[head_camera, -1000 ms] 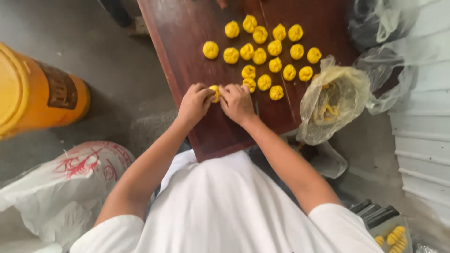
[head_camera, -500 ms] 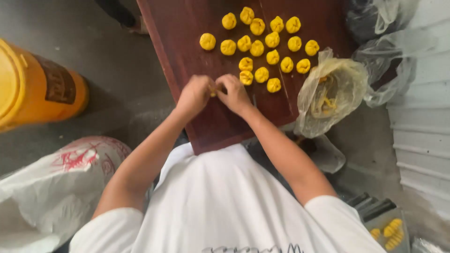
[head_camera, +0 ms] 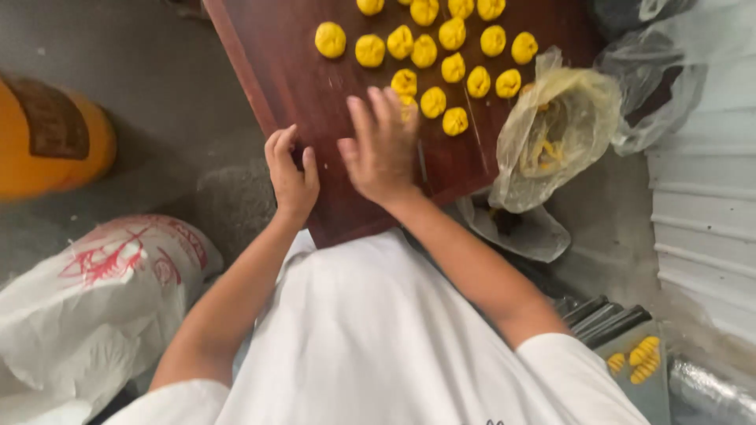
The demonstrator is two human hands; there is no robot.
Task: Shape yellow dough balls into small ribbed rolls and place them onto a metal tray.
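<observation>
The dark red-brown wooden bench (head_camera: pixel 315 86) carries rows of small yellow dough balls (head_camera: pixel 453 67) (spaced apart, likely against sticking). The right hand (head_camera: pixel 383 149) hovers, grip released, over the nearest ball. The left hand (head_camera: pixel 291 175), half-curled and empty, steadies the bench edge.

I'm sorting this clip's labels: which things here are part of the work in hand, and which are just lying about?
In the work:
- right hand, spread over the board
- left hand, at the board's edge
- yellow dough balls
- dark wooden board
- clear bag of yellow dough

Lying about:
- orange bucket
- white printed sack
- crumpled clear bags
</observation>
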